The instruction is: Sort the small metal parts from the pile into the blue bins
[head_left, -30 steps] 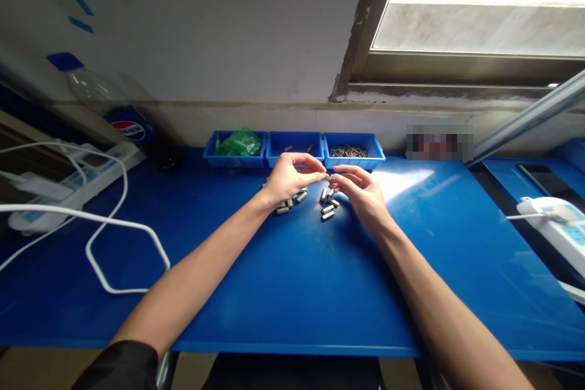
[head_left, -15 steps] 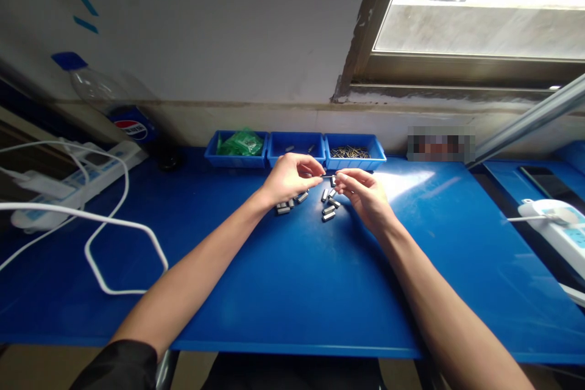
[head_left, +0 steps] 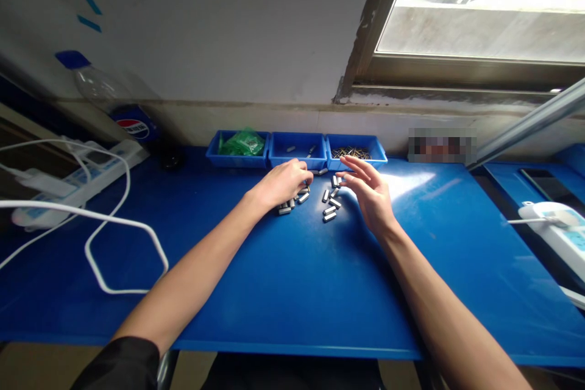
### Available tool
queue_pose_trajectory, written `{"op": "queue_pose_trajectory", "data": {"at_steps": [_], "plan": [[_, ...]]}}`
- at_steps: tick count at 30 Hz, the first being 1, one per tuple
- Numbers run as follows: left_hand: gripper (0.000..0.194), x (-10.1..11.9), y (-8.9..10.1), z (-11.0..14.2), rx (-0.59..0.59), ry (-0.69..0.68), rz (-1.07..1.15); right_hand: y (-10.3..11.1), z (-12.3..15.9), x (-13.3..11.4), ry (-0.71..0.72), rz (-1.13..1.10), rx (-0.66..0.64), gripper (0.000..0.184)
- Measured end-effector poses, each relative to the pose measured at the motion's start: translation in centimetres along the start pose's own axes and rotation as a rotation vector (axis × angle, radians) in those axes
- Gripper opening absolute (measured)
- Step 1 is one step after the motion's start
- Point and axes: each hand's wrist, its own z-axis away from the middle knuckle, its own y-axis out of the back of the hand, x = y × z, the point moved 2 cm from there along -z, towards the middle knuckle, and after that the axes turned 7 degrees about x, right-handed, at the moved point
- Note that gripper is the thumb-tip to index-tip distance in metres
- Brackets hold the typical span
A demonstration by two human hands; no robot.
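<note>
I am looking down through the head camera at both hands over the blue table [head_left: 274, 280]. My left hand [head_left: 283, 184] is bending over the left cluster of metal cylinders [head_left: 303, 198], its fingers curling downward and partly hiding the pile. A few pieces are showing just beside the fingertips and on the near side of the hand; I cannot tell whether those fingers are pinching one, as the hand itself is blocking my view.

My right hand [head_left: 372, 196] is holding its fingers spread apart, and I am seeing nothing gripped between them. A pair of cylinders [head_left: 335, 181] is sitting right by its fingertips, though I cannot tell if they are touching. The rest of the right cluster [head_left: 329, 217] is lying loosely to the left of that hand, trailing toward me. A single cylinder [head_left: 322, 171] is lying between the hands, close in front of the bins.

Along the wall, the left bin [head_left: 237, 162] is holding a green bag [head_left: 244, 143], the middle bin [head_left: 297, 163] is holding a few small pieces, and the right bin [head_left: 333, 164] is carrying many thin pins [head_left: 351, 152], just beyond my right fingers.
</note>
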Motion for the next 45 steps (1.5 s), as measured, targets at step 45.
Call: {"op": "queue_pose_trajectory", "data": {"at_steps": [45], "plan": [[0.035, 0.3, 4.4, 1.9, -0.061, 0.245, 0.03, -0.2, 0.1, -0.8, 0.1, 0.134, 0.1, 0.051]]}}
